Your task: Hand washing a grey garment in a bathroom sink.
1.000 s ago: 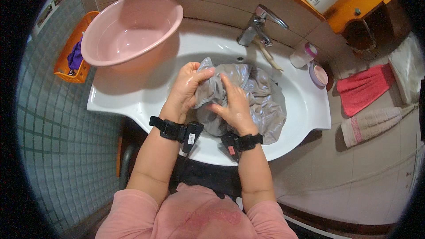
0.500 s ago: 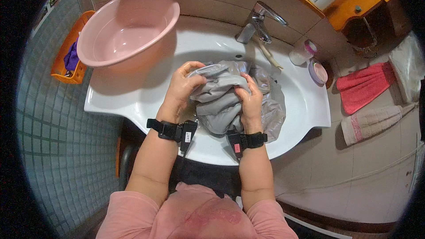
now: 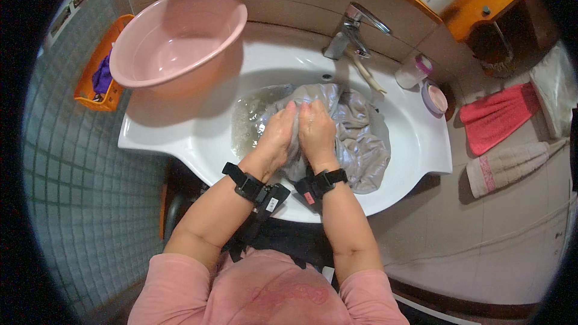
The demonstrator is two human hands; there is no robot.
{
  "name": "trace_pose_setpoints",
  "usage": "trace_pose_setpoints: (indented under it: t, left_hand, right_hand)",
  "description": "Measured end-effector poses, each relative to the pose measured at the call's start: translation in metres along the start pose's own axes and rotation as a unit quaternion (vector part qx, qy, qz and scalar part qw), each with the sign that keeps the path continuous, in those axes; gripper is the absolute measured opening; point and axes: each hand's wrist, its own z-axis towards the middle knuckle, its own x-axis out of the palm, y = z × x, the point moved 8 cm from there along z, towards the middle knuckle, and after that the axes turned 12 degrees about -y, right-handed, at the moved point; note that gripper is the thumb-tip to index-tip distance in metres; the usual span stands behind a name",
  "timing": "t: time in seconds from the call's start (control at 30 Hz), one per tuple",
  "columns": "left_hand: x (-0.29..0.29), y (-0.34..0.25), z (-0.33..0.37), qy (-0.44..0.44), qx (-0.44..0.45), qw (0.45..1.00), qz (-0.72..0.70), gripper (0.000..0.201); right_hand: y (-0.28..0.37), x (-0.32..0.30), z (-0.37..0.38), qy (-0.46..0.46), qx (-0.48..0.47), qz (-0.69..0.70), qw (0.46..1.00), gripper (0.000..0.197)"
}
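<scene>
A wet grey garment (image 3: 364,144) lies bunched in the white sink (image 3: 415,126), its shiny side spread out to the right. My left hand (image 3: 278,135) and my right hand (image 3: 317,132) are side by side over the sink, closed on a fold of the cloth between them. Most of my fingertips are hidden behind the backs of the hands and the fabric. Bubbly, cloudy water (image 3: 248,123) shows in the basin beside my left hand. Each wrist wears a black strap with a small black box.
A pink plastic basin (image 3: 180,75) stands on the counter's left, beside an orange basket (image 3: 108,102). Behind the sink is a chrome faucet (image 3: 340,42). A jar with a pink lid (image 3: 412,72) and a round tub (image 3: 435,99) sit on the right rim. Towels (image 3: 497,117) hang farther right.
Both hands have come together toward the middle, and the cloth between them is now bunched. Cloudy water has come into view on the left as the fabric moved right.
</scene>
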Motion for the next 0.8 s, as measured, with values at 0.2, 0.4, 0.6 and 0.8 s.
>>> trace_pose_setpoints:
  t: [0.2, 0.4, 0.6, 0.8]
  left_hand:
    - [-0.012, 0.007, 0.013, 0.008, -0.027, 0.998, -0.059, 0.035]
    - [-0.002, 0.0, 0.006, 0.021, -0.005, 1.0, -0.01, 0.037]
    - [-0.019, -0.011, 0.022, -0.039, 0.029, 0.994, 0.102, 0.041]
    - [-0.074, -0.091, 0.031, -0.221, 0.256, 0.924, 0.178, 0.036]
  right_hand:
    - [0.025, 0.003, -0.013, 0.074, -0.012, 0.018, 0.997, 0.019]
    - [0.017, 0.008, -0.009, 0.077, -0.081, -0.049, 0.993, 0.021]
    - [-0.026, 0.004, -0.004, 0.092, 0.14, 0.076, 0.983, 0.027]
    - [-0.004, -0.062, 0.002, 0.147, -0.046, -0.043, 0.987, 0.061]
